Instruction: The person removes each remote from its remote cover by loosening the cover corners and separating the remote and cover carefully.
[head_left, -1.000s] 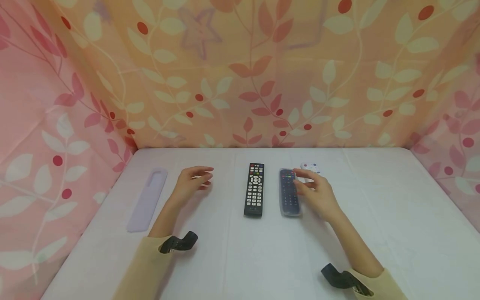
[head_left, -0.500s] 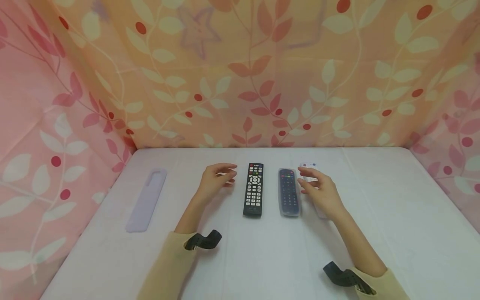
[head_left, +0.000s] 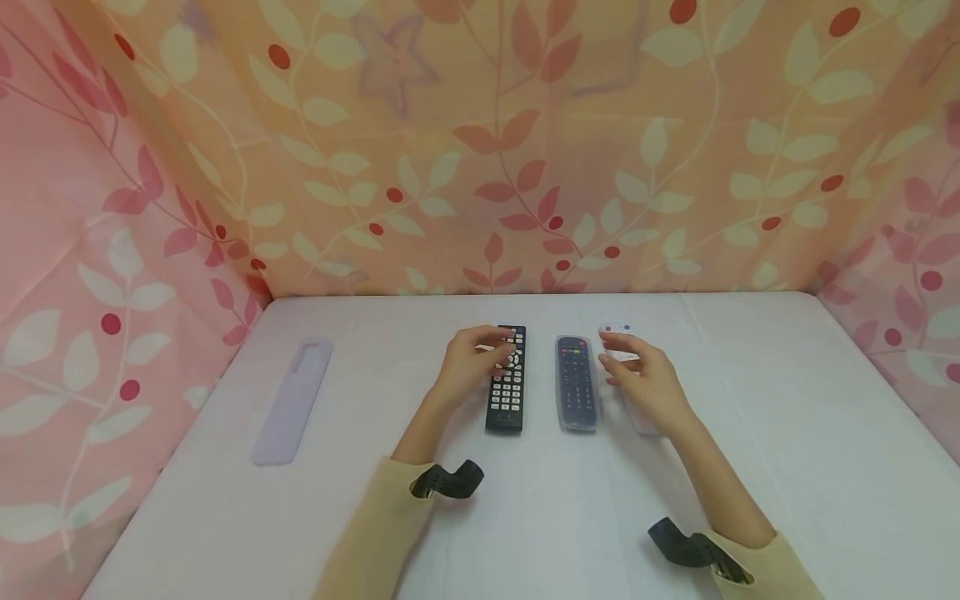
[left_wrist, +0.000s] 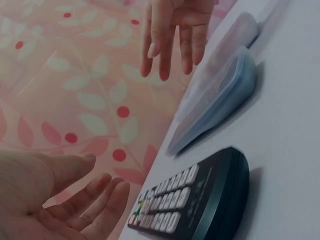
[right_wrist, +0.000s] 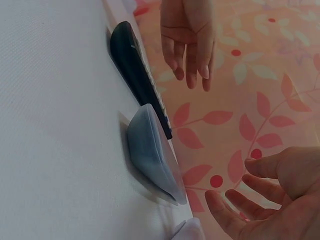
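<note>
My left hand [head_left: 471,360] hovers over the upper left side of a black remote control [head_left: 507,392] with white buttons, its fingers loosely bent around nothing. In the left wrist view, a gap shows between that hand's fingers [left_wrist: 102,210] and the black remote [left_wrist: 200,200]. My right hand [head_left: 643,379] is held just right of a dark remote in a translucent sleeve [head_left: 577,385], relaxed and holding nothing. Beneath it lies a pale object with coloured dots [head_left: 617,328], partly hidden by the hand. The right wrist view shows the sleeved remote [right_wrist: 152,155] lying apart from the right fingers.
An empty lilac remote-shaped sleeve [head_left: 291,404] lies on the left of the white table [head_left: 525,517]. Leaf-patterned curtains [head_left: 420,167] rise behind the table and along both sides. A black camera mount sits on each wrist.
My left hand has moved right from near the lilac sleeve to over the black remote. My right hand has drawn slightly right, off the sleeved remote. The things on the table stay put.
</note>
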